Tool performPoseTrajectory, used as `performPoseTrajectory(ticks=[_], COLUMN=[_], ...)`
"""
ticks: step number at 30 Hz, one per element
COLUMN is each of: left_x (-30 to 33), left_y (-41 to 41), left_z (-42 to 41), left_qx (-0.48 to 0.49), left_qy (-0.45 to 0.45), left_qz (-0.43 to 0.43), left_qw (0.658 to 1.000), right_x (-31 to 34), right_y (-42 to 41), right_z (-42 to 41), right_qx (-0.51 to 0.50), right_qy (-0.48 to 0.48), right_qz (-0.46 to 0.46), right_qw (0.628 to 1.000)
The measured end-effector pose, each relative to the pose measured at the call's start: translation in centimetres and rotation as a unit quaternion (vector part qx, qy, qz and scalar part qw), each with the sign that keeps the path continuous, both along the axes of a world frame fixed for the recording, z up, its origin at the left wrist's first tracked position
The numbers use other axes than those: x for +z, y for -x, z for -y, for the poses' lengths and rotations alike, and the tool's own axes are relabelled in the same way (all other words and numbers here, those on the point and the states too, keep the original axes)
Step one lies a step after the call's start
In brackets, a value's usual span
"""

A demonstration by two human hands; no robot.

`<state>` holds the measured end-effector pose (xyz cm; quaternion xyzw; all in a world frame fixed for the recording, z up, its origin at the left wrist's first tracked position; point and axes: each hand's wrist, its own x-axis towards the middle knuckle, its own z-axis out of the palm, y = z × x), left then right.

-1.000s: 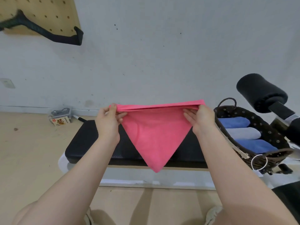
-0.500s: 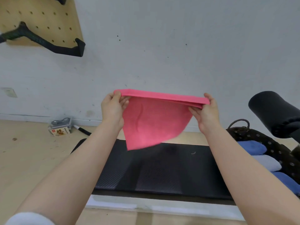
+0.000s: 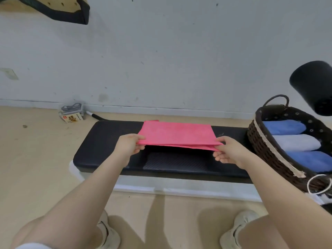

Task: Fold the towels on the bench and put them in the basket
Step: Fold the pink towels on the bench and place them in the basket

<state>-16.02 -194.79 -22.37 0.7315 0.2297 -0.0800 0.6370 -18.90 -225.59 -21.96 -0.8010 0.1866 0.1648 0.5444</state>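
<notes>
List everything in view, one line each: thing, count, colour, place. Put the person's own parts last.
pink towel: 1, pink, folded, far part lying on the bench, near edge held up
bench: 1, black pad, centre, in front of the wall
basket: 1, dark brown wicker, at the right end of the bench
rolled towels: 3, blue, white, blue, side by side in the basket
foam roller: 1, black, upper right above the basket
small box: 1, white and yellow print, on the floor by the wall, left
pegboard: 1, tan, top left, with a black hook
shoes: 2, beige, on the floor below
left hand: pinches the towel's near left corner
right hand: pinches the towel's near right corner
</notes>
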Motion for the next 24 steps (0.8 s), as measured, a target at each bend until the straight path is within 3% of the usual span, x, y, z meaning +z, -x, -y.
performPoseTrajectory(ticks=[5, 11, 16, 18, 20, 24], left_x=[-2.4, -3.9, -4.7, -4.3, -3.6, -2.5], left_y=[2.9, 5.4, 6.5, 6.6, 6.9, 7.4], left_z=[-1.9, -3.0, -3.2, -3.5, -3.7, -3.3], left_qx=[-0.053, -0.224, -0.229, -0.234, -0.277, -0.313], left_qy=[-0.107, -0.342, -0.386, -0.422, -0.386, -0.239], left_qz=[0.023, 0.048, 0.101, 0.142, 0.181, 0.166], left_qw=[0.993, 0.911, 0.888, 0.864, 0.861, 0.904], right_x=[-1.4, -3.2, -3.5, -3.5, -3.2, -1.4], right_y=[2.7, 6.4, 8.1, 8.1, 8.0, 7.8], right_z=[-0.3, 1.1, 0.8, 1.0, 1.6, 2.1], right_qx=[0.017, 0.218, 0.098, 0.089, 0.076, 0.077], right_qy=[-0.079, 0.082, 0.077, 0.137, 0.144, 0.049], right_qz=[0.048, -0.074, 0.082, 0.145, 0.174, 0.19], right_qw=[0.996, 0.97, 0.989, 0.976, 0.971, 0.978])
